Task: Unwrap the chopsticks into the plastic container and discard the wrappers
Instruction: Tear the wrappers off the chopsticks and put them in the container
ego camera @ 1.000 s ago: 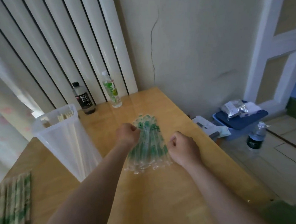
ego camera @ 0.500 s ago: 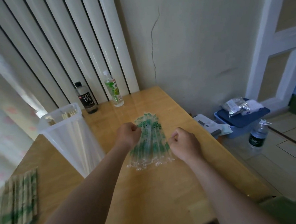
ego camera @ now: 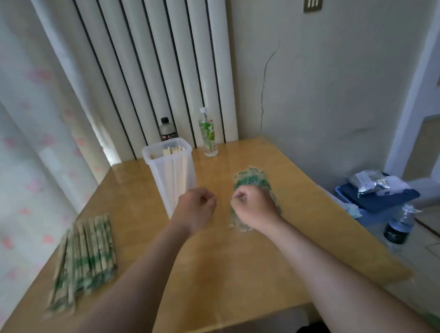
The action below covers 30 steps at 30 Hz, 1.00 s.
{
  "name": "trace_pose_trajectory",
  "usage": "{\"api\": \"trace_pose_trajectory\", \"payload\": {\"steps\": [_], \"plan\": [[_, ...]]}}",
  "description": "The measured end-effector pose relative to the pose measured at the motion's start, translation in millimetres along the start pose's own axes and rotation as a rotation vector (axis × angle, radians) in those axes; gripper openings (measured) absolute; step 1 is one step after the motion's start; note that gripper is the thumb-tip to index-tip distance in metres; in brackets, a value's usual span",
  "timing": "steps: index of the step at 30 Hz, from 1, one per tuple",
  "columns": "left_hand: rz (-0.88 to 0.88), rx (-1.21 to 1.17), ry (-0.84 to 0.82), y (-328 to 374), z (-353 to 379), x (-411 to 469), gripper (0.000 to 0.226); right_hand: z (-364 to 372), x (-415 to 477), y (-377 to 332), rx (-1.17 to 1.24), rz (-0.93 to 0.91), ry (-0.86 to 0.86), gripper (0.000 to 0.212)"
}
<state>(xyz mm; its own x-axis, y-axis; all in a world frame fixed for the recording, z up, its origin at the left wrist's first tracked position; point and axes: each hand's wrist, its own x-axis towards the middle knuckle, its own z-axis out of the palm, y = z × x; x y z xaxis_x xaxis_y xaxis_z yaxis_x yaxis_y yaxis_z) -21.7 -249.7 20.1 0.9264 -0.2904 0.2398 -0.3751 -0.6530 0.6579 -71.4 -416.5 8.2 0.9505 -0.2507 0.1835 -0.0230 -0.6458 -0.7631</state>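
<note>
A tall clear plastic container [ego camera: 170,174] stands at the back of the wooden table [ego camera: 220,269] with bare chopsticks [ego camera: 173,151] upright inside. Wrapped chopsticks [ego camera: 82,257] in green-printed sleeves lie in a row at the left edge. A pile of empty clear-and-green wrappers [ego camera: 253,177] lies right of centre. My left hand [ego camera: 194,209] is a fist just in front of the container, off the pile, with nothing visible in it. My right hand [ego camera: 252,206] is also curled, over the near part of the wrapper pile. No wrapper shows between its fingers.
A dark bottle [ego camera: 167,131] and a green-labelled bottle [ego camera: 208,133] stand at the table's far edge, by the radiator. On the floor to the right are a blue box [ego camera: 378,198] with bags on top and a water bottle [ego camera: 398,230].
The view has swung left and up. My left hand has left the wrapper pile and moved toward the container. My right hand has shifted left onto the pile. The pile stays put.
</note>
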Motion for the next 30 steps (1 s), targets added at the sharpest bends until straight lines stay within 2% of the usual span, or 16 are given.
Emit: {"api": "trace_pose_trajectory", "payload": {"steps": [5,10,16,19,22,27,30], "plan": [[-0.08,-0.075,0.046,-45.4,-41.8,-37.7,0.02,52.0,-14.3,-44.7,0.002,-0.119,-0.141,0.019],[-0.186,0.109,0.199,-104.6,-90.2,-78.0,0.011,116.8,-24.0,-81.1,0.012,-0.145,-0.222,0.019],[-0.427,0.248,0.464,-177.9,-131.5,-127.1,0.009,180.2,-32.5,-106.9,0.033,-0.106,-0.414,0.021],[-0.508,0.264,0.494,-203.3,-136.5,-143.1,0.023,204.0,-33.7,-115.4,0.043,-0.077,-0.449,0.021],[-0.506,0.229,0.478,-216.2,-133.4,-144.6,0.035,220.3,-33.0,-125.6,0.053,-0.084,-0.493,0.022],[-0.48,0.173,0.49,-225.6,-130.9,-138.3,0.035,241.1,-32.8,-148.7,0.103,-0.184,-0.518,0.017],[-0.456,0.158,0.517,-230.2,-129.4,-140.2,0.032,257.7,-34.5,-159.8,0.06,-0.221,-0.505,0.031]]}}
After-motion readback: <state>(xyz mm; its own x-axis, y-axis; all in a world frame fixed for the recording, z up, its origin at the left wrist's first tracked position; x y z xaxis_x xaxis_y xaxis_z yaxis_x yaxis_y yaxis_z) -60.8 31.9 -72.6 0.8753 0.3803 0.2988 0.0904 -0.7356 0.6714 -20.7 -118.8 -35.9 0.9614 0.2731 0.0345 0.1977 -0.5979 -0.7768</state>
